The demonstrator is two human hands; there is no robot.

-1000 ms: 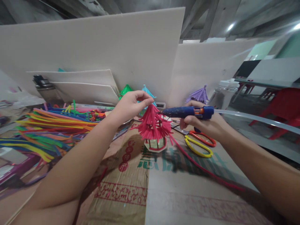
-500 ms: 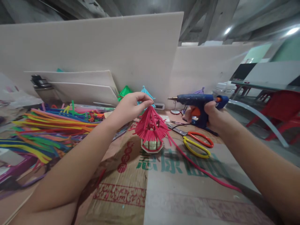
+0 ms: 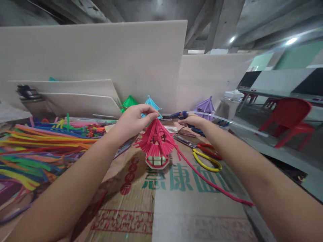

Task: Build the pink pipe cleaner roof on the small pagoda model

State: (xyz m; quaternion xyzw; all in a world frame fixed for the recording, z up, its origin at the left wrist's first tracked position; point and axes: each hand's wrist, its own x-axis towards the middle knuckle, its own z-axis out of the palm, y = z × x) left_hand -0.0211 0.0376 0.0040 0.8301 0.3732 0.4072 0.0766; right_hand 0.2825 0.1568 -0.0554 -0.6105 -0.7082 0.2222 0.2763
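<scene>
My left hand [image 3: 140, 119] pinches the tip of a red pipe-cleaner roof [image 3: 156, 137], which sits on a small model pavilion [image 3: 156, 161] with an octagonal base. Farther back to the right, my right hand [image 3: 193, 120] is around a blue hot glue gun [image 3: 178, 115], low over the table; its fingers are partly hidden. A clear glue stick [image 3: 227, 122] sticks out of the gun's rear. Red-and-yellow-handled scissors [image 3: 202, 156] lie below my right wrist. A red pipe cleaner [image 3: 214, 185] trails from the roof across the cardboard.
Many coloured pipe cleaners [image 3: 45, 141] are heaped at left. Green [image 3: 129, 102], light blue [image 3: 152, 103] and purple [image 3: 205, 107] roofs stand at the back before white foam boards [image 3: 101, 50]. A clear jar [image 3: 228, 104] stands back right. Printed cardboard [image 3: 176, 215] covers the table.
My right hand has moved the glue gun left and down toward the table, turning it so its rear faces me more. My left hand keeps its pinch on the roof tip. The view has shifted right.
</scene>
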